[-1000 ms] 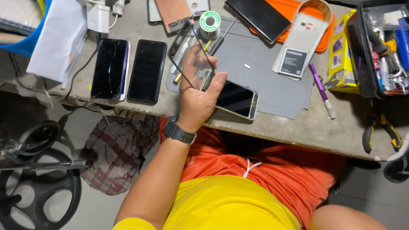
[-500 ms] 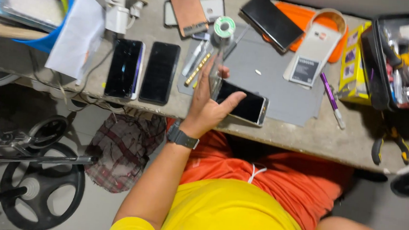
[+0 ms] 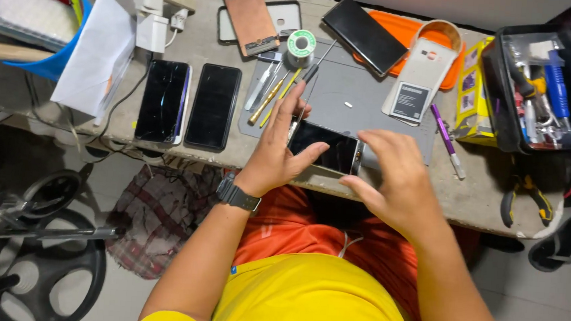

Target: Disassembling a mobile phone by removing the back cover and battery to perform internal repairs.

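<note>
While your left hand (image 3: 278, 150) lies flat with fingers spread, its thumb pressing the near edge of the dark phone (image 3: 323, 147), your right hand (image 3: 394, 181) hovers just right of it, fingers loosely curled and holding nothing. That phone sits on the grey mat (image 3: 369, 106), right between both sets of fingers. Metal pry tools (image 3: 267, 89) and a solder spool (image 3: 301, 45) lie just beyond your left fingertips.
</note>
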